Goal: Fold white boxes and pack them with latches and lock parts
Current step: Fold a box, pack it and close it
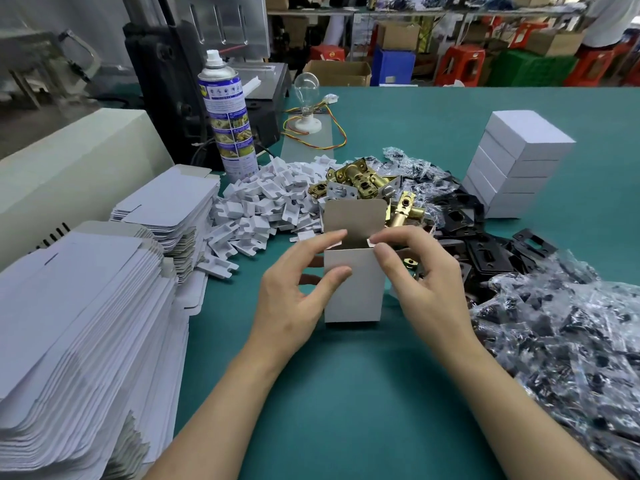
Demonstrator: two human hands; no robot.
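Note:
A small white box [356,289] stands upright on the green table [346,393], its top lid flap raised and its mouth open. My left hand [294,292] grips the box's left side, thumb on the front face and forefinger at the top rim. My right hand [422,282] holds the right side, with thumb and forefinger pinching a small side flap at the top right corner. Just behind the box lies a heap of brass latches [367,183]. Black lock plates [485,244] lie to the right of them.
Flat unfolded box blanks are stacked at the left [86,323] and behind [173,206]. White plastic inserts [263,202] form a heap. Bagged parts [571,341] fill the right side. Folded white boxes [516,164] are stacked at the back right. A spray can [228,116] stands near a machine.

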